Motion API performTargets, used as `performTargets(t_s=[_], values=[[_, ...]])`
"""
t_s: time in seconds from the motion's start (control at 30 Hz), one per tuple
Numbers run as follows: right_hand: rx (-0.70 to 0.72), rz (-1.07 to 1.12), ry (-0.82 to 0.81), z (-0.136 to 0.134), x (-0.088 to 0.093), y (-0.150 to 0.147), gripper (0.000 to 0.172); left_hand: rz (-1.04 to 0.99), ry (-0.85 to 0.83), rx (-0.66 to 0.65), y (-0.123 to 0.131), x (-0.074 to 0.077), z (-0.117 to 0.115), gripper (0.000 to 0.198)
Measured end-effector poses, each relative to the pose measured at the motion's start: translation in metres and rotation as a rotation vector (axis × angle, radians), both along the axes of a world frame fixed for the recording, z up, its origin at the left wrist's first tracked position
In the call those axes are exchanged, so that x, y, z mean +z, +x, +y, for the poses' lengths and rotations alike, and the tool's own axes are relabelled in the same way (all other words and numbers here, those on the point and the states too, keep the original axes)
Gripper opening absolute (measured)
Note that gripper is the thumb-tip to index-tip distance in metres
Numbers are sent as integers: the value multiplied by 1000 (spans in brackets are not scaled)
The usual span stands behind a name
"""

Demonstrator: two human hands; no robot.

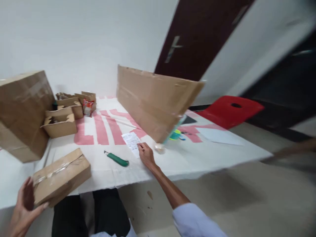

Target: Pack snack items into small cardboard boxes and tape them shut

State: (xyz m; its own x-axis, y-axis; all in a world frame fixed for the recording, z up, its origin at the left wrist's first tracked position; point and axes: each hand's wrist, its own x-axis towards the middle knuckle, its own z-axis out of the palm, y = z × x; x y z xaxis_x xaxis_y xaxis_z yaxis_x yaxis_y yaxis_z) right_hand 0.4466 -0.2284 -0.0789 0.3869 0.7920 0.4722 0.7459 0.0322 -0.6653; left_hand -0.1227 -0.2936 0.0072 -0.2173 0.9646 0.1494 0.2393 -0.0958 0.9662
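The left hand [22,212] has thumb and fingers spread about the near-left end of a taped cardboard carton [61,176], gripping it by the table edge. The right hand [147,156] has its fingers curled at the right edge of a handwritten paper slip [130,141]; whether they pinch it, I cannot tell. Between the hands lies a green-handled utility knife [118,160]. Just right of the right hand sits a small, blurred, pale round item [159,148], and beyond it a large cardboard piece [155,102] stands tilted. Past the left hand's carton are small open-topped cartons [63,130], a red snack packet [88,107] and a big cardboard box [23,115].
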Motion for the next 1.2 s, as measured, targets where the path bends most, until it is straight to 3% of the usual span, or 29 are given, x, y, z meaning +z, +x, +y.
performTargets(t_s=[0.17, 0.23, 0.33, 0.5, 0.67, 0.77, 0.83, 0.93, 1.1, 1.2], values=[[351, -121, 23, -17, 0, -68, 24, 41, 39, -153, -6, 10, -1, 112], [411, -239, -11, -19, -4, -88, 20, 69, 19, -178, -5, 14, -4, 107], [369, -376, -87, -20, -15, -102, 19, 82, 4, -176, -2, 14, -11, 101], [315, -475, -132, -25, -30, -100, 18, 88, 19, -218, 0, 12, -20, 87], [310, -469, -134, -29, -32, -101, 22, 117, -6, -246, 3, 17, -21, 78], [301, -360, -131, -29, -25, -105, 27, 141, -11, -259, 4, 21, -23, 72], [305, -218, -109, -29, -10, -111, 32, 160, -15, -273, 5, 24, -25, 67], [389, 38, -89, -31, 32, -124, 40, 194, -12, -295, 7, 28, -27, 64], [747, 240, -195, -39, 125, -167, 39, 216, 32, -282, 10, 25, -28, 86], [963, 215, -186, -37, 163, -199, 29, 227, 40, -288, 12, 22, -29, 96]])
